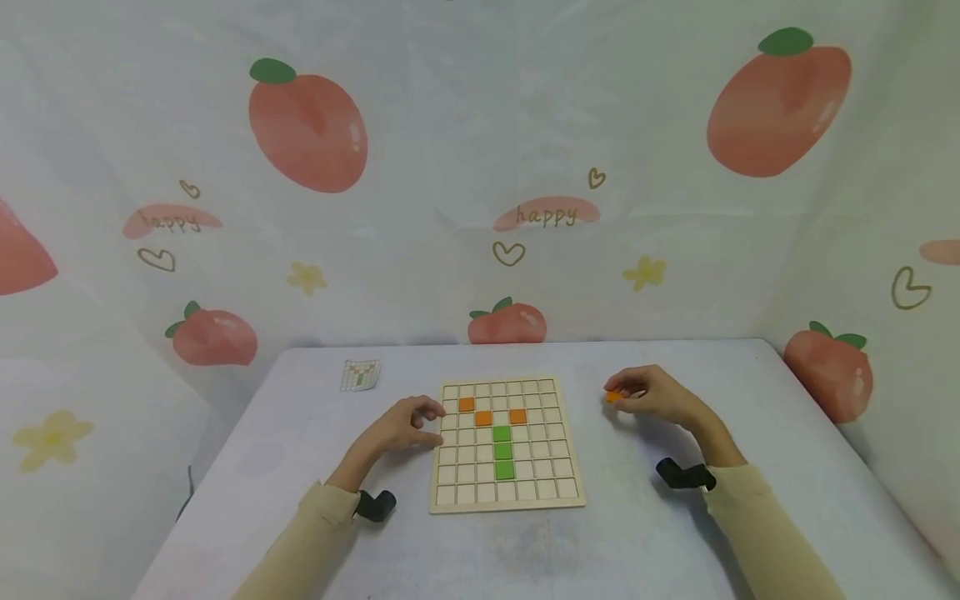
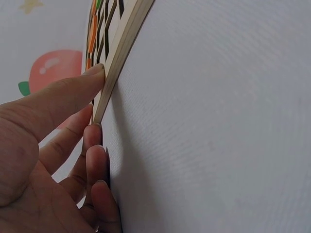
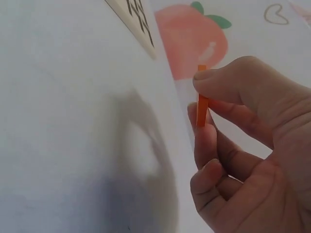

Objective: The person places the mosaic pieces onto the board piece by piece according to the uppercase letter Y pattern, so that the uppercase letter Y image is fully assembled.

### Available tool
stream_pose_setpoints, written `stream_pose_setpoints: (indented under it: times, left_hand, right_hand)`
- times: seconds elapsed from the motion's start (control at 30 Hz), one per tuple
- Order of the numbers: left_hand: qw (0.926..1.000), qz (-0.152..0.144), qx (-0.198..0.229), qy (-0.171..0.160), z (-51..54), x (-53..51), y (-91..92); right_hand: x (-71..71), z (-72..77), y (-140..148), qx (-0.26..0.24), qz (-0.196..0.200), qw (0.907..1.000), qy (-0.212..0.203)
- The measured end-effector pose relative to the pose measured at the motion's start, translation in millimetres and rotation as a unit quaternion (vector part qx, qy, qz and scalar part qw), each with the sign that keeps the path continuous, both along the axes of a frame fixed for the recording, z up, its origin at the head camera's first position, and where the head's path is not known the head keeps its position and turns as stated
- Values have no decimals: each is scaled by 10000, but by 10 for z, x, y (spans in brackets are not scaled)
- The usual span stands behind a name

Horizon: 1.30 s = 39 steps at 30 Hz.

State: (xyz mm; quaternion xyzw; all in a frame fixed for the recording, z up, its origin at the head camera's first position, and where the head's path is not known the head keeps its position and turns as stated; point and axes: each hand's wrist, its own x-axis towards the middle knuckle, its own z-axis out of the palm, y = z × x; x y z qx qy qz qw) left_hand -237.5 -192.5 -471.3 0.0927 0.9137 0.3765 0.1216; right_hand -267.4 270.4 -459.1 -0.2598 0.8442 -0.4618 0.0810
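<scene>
A square wooden grid board (image 1: 468,492) lies on the table, with orange tiles (image 1: 517,416) in its upper rows and a column of green tiles (image 1: 503,451) below them. At the board's left edge is my left hand (image 1: 405,423), its thumb (image 2: 80,90) and fingertips touching the rim while the other fingers bend loosely beside it. Off the board's right side, above the table, my right hand (image 1: 656,393) pinches a thin orange tile (image 3: 201,107) between thumb and fingers. The tile is seen edge-on in the right wrist view.
A small paper card (image 1: 361,376) printed with a grid pattern lies at the back left of the white table (image 1: 510,558). Behind the table hangs a fruit-printed cloth (image 1: 450,283). Black bands are worn on both wrists.
</scene>
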Motion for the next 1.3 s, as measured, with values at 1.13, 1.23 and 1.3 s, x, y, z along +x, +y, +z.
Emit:
stream_pose_setpoints:
  times: [1.13, 1.23, 1.3]
  left_hand:
    - [9999, -80, 25, 68, 47, 35, 1]
    - [9999, -65, 44, 76, 42, 36, 2]
    - [10000, -39, 60, 60, 42, 36, 5]
  right_hand:
    - [-108, -98, -507, -122, 708, 9972, 225]
    - [-138, -113, -570, -124, 769, 9963, 364]
    - [-154, -106, -619, -126, 791, 9958, 445]
